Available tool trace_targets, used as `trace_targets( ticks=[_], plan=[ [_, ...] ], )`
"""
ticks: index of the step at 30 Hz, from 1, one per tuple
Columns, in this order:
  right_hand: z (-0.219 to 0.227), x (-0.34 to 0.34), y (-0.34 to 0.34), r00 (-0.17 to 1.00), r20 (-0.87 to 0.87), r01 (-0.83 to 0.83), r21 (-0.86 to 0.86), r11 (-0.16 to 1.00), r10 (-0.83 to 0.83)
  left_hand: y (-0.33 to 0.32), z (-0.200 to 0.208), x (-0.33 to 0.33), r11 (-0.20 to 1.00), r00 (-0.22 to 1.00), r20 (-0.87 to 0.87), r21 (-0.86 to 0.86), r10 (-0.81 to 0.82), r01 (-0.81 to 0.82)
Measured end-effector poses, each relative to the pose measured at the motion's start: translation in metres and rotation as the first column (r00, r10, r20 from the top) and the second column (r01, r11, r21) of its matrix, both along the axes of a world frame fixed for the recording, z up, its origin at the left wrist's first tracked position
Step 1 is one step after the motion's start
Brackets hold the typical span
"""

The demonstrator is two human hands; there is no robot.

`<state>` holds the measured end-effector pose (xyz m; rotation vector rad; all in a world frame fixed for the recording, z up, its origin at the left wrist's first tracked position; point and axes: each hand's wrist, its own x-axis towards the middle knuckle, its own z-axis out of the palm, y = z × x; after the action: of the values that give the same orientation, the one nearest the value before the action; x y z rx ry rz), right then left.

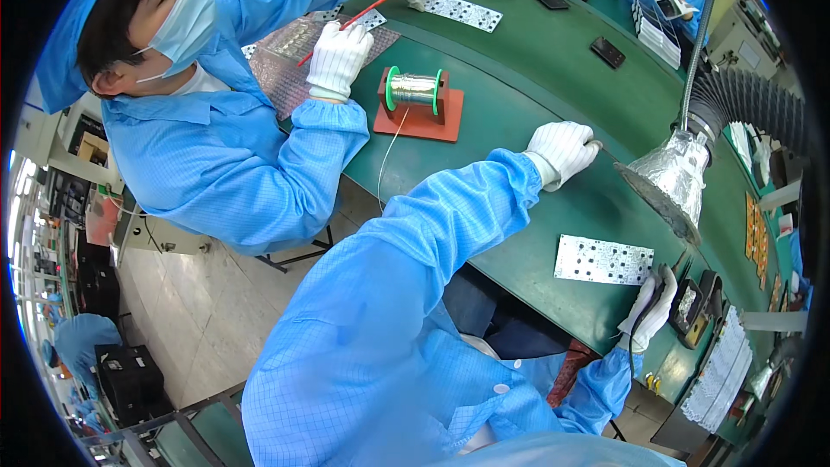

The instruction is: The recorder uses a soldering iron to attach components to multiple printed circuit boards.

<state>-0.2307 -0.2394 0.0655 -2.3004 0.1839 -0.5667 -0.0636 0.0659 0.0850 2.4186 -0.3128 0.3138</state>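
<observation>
My left hand (564,154), in a white glove, reaches over the green bench with its fingers pinched together. What it pinches is too small to make out; a thin dark line shows just past the fingertips. My right hand (650,311), also gloved, is closed around a soldering iron (683,258) whose dark cord hangs below the wrist. The iron's tip points toward the far side, beside its stand (697,304). Left of this hand a white circuit board (596,260) with dark square spots lies flat. A solder wire spool (413,89) stands on a red holder, its wire trailing toward my left sleeve.
A foil-wrapped fume hood (670,186) on a black hose hangs right of my left hand. At left a co-worker holds a red brush (367,20) near another white board (462,13). Black modules (607,52) lie on the green conveyor. A silvery sheet (719,369) lies at right.
</observation>
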Motion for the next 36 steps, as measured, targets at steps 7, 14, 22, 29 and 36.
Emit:
trace_targets(
  ticks=[7,14,22,29,36],
  plan=[
    [0.005,0.001,0.01,0.999,0.034,0.015,0.027,1.0,-0.016,-0.002,-0.008,0.002,1.0,0.999,0.051,0.015,0.007,-0.008],
    [-0.006,0.005,0.002,0.999,0.051,0.008,-0.005,1.0,-0.008,-0.009,-0.021,0.009,1.0,0.999,0.047,-0.002,0.003,-0.003],
    [-0.015,0.016,-0.013,0.998,-0.063,0.016,0.099,0.995,-0.01,-0.024,-0.03,0.024,1.0,1.0,-0.004,0.003,-0.01,0.01],
    [-0.025,0.035,-0.027,0.998,-0.069,0.017,0.112,0.994,-0.009,-0.041,-0.039,0.042,1.0,0.999,-0.051,0.01,-0.009,0.009],
    [-0.029,0.052,-0.035,0.997,-0.076,0.023,0.072,0.997,-0.017,-0.051,-0.044,0.056,1.0,0.997,-0.073,0.016,0.003,-0.002]
  ],
)
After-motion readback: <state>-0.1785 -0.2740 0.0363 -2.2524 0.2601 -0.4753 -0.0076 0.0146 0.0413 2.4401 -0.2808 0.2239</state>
